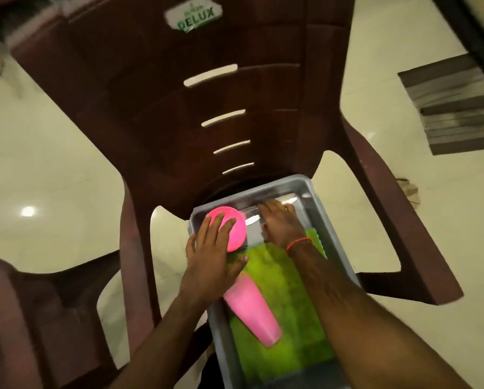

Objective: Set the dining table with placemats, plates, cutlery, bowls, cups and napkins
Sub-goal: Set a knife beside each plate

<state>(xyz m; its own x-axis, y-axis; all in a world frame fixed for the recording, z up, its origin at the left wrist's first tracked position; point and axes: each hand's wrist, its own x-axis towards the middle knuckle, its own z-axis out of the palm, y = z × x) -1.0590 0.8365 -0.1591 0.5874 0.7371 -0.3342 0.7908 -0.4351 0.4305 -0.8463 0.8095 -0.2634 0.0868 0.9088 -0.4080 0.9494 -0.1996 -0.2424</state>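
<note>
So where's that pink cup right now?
In the head view, the pink cup lies on its side on the green placemat inside the grey tray, low and centre, just below the left hand.

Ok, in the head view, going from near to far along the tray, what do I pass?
Cup → left hand → bowl → tray's far rim → chair back → DELUX sticker.

Left hand (210, 256) on pink bowl (235, 230); right hand (281, 223) at cutlery (252, 220) in tray (249, 193); pink cup (252, 310) on green placemat (291, 290).
</note>
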